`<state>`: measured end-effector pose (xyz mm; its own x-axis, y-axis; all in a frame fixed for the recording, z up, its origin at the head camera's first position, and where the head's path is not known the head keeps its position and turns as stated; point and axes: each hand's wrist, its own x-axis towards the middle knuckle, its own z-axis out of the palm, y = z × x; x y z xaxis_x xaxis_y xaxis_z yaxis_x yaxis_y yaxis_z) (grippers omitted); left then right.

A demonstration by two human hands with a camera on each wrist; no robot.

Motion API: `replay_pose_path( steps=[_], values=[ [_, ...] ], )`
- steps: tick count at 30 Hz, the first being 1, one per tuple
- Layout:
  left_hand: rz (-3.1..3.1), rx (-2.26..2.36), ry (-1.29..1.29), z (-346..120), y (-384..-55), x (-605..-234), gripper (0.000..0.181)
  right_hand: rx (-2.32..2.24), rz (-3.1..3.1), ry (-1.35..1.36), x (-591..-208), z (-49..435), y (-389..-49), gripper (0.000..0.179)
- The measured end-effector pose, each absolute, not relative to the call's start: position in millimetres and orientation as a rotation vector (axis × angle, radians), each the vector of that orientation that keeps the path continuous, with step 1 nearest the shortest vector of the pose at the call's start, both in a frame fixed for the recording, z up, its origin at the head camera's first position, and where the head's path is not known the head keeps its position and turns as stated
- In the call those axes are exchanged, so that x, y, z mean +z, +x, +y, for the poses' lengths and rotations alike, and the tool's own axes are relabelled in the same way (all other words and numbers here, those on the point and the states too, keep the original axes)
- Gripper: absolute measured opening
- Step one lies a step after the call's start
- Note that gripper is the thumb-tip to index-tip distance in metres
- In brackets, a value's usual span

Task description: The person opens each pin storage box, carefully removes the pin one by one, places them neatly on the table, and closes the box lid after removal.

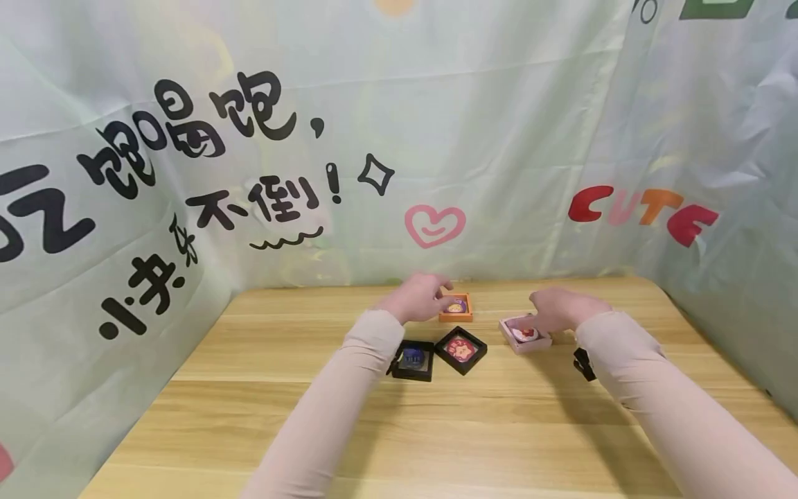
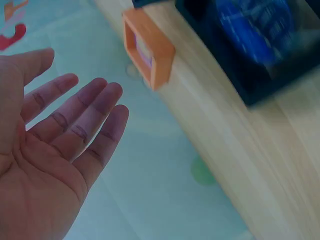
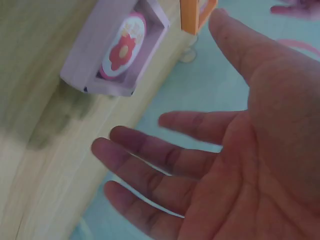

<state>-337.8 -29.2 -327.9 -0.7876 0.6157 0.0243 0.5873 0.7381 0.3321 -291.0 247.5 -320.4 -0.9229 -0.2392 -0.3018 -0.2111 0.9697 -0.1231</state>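
My left hand point(image 1: 419, 298) hovers at the left of an orange frame point(image 1: 457, 319) that holds a round badge point(image 1: 457, 305). The left wrist view shows that hand point(image 2: 65, 150) with relaxed, spread fingers and a bare palm, apart from the orange frame point(image 2: 162, 60). By a pink frame point(image 1: 530, 347) is my right hand point(image 1: 564, 310), its fingers over the frame's right side in the head view. In the right wrist view the hand point(image 3: 220, 155) holds nothing, fingers extended. There the pink frame point(image 3: 82, 60) contains a round badge point(image 3: 123, 47) with a red flower.
Nearer me lie a black frame point(image 1: 413, 376) with a blue item and a tilted black frame point(image 1: 466, 369) with a red-and-yellow badge. A small black object point(image 1: 583, 364) is partly hidden by my right forearm. Printed cloth point(image 1: 499, 138) rises behind the wooden table point(image 1: 474, 430).
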Motion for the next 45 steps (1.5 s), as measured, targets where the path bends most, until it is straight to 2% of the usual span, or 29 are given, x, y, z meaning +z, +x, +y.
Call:
replay_pose_path(
  steps=[5,9,17,27,31,38,45],
  values=[
    [2.788,0.449,1.111,-8,-332,-332,0.039,-0.108,2.81,-0.387,-323,245,-282,0.052],
    [2.78,0.407,1.115,7,-326,-337,0.042,-0.186,2.823,-0.392,-329,243,-275,0.047],
    [2.782,0.227,1.224,33,-325,-349,0.041,-0.297,2.816,-0.327,-342,245,-270,0.049],
    [2.85,0.104,1.151,51,-326,-359,0.039,-0.317,2.863,-0.346,-350,237,-275,0.043],
    [2.848,0.08,1.16,58,-331,-367,0.033,-0.29,2.87,-0.351,-353,235,-275,0.042],
    [2.83,0.059,1.204,64,-333,-372,0.013,-0.299,2.875,-0.331,-355,236,-275,0.041],
    [2.834,0.041,1.196,68,-332,-378,0.012,-0.337,2.865,-0.344,-358,239,-275,0.04]
  ],
)
